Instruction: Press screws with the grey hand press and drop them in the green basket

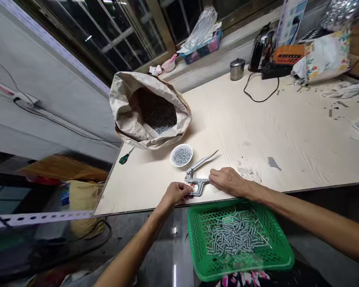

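A grey pair of snap-fastener pliers [199, 181] lies near the table's front edge, its upper handle raised well away from the lower one. My right hand [227, 180] is closed around the end of the lower handle. At the jaw, where a small red part shows, my left hand [179, 192] has its fingers pinched together; whatever is between them is too small to make out. Just behind the pliers stands a white bowl [181, 155] of small metal pieces. Below the table edge, a green basket [194, 239] holds many short metal rods [235, 235].
A large paper sack [122, 103] of dark and silvery small parts leans at the table's back left. Green-handled scissors [125, 158] lie at the left edge. A metal canister [237, 69], a kettle [259, 50] and a cord [265, 99] stand or lie at the back.
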`<state>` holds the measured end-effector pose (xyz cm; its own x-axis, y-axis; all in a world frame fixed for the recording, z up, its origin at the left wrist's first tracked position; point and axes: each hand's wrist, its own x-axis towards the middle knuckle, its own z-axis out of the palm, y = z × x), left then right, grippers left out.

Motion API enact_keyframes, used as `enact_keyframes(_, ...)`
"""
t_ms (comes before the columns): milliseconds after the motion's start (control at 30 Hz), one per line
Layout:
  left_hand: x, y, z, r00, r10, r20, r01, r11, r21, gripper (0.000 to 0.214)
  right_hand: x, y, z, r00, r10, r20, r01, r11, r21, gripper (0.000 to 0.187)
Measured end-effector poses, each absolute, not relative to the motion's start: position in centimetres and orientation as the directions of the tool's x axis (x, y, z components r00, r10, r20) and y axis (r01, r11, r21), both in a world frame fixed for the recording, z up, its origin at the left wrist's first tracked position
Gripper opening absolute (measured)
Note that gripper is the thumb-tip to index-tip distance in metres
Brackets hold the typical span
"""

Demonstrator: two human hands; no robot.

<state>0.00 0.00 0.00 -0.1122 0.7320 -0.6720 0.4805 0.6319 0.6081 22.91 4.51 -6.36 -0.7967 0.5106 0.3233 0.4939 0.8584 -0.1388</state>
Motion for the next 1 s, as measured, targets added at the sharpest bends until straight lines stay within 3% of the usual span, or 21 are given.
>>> enact_keyframes(300,-0.1,0.5,0.0,-0.127,0.645,-0.753,0.442,0.716,0.539,0.034,23.6,4.5,-4.9,-0.801,0.552,0.233,0.494,0.828,-0.266,0.021)
enact_keyframes(367,-0.1,0.6,-0.1,-0.129,0.643,-0.755,0.443,0.718,0.537,0.033,24.0,4.9,-4.5,-0.776,0.581,0.245,0.506,0.806,-0.308,0.034)
enact_keyframes(467,0.0,0.7,0.0,-0.142,0.634,-0.760,0.467,0.720,0.514,0.033,24.4,6.1,-4.0,-0.721,0.646,0.251,0.560,0.756,-0.339,0.070)
enact_keyframes(533,0.1,0.7,0.0,-0.148,0.631,-0.761,0.479,0.719,0.503,0.034,24.5,7.1,-3.7,-0.725,0.664,0.182,0.586,0.734,-0.344,0.088)
enact_keyframes(600,0.1,0.8,0.0,-0.145,0.635,-0.759,0.480,0.716,0.507,0.034,24.4,8.0,-3.4,-0.760,0.644,0.084,0.581,0.733,-0.354,0.095)
enact_keyframes(767,0.1,0.8,0.0,-0.131,0.637,-0.759,0.477,0.712,0.515,0.033,24.3,8.6,-2.6,-0.811,0.585,0.025,0.539,0.762,-0.359,0.099)
enact_keyframes(1000,0.2,0.8,-0.1,-0.142,0.640,-0.755,0.479,0.712,0.514,0.036,24.3,7.7,-2.1,-0.805,0.585,0.099,0.510,0.767,-0.389,0.073)
